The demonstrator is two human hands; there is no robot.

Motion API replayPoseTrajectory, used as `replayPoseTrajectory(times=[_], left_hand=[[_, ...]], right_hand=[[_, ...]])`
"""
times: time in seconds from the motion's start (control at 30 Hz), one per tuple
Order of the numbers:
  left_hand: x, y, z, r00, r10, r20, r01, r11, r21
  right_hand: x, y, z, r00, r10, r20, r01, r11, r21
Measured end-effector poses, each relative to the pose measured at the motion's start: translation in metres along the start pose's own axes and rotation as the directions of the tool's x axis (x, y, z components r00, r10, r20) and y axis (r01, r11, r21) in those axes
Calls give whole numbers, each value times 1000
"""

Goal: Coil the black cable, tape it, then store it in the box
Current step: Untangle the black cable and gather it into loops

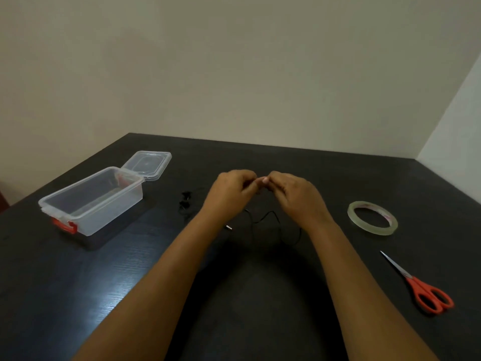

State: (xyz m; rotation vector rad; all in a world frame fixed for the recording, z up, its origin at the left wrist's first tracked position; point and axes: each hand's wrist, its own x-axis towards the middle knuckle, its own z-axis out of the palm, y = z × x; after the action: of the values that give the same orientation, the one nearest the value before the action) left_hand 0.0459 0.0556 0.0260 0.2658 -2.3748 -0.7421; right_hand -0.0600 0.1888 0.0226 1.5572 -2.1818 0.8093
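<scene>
Hands meet mid-table: left hand (230, 190) and right hand (294, 194) are curled, tips together, but I can't tell whether they pinch the black cable (270, 214). The thin strand vanishes against the dark table (104, 269). Loose loops lie below both hands, with the plug (229, 226) nearer the left one. Box (91, 201) sits open toward the left edge, tape roll (372, 221) and scissors (421, 287) toward the right edge.

Table (260, 287): box (109, 217) (open), tape (372, 229), scissors (421, 287), cable (270, 213), maybe earbuds (185, 200).
</scene>
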Motion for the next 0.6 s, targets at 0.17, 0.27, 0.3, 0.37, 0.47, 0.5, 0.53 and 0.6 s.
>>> replayPoseTrajectory(times=[0.17,0.27,0.3,0.37,0.47,0.5,0.53,0.6], left_hand=[[5,-26,-39,946,-245,-213,213,964,-159],[3,-37,-46,816,-489,-307,344,839,-421],[3,-41,-47,746,-591,-307,378,756,-535],[3,-49,-47,605,-757,-248,424,570,-704],[3,-59,-38,616,-746,-252,539,633,-556],[3,-61,-33,678,-677,-286,566,729,-384],[1,-59,-28,743,-585,-325,548,810,-207],[-1,-50,-20,863,-307,-400,355,934,47]], right_hand=[[-1,14,-9,996,57,-73,-64,993,-95],[-6,23,-8,989,130,-73,-139,980,-141],[-7,27,-8,984,156,-85,-168,975,-147],[-10,33,-8,973,206,-101,-218,969,-114],[-10,33,-3,965,246,-88,-249,968,-32],[-9,30,0,967,237,-91,-240,970,-28],[-8,27,2,972,217,-95,-221,975,-35],[-5,20,4,981,166,-99,-171,984,-49]])
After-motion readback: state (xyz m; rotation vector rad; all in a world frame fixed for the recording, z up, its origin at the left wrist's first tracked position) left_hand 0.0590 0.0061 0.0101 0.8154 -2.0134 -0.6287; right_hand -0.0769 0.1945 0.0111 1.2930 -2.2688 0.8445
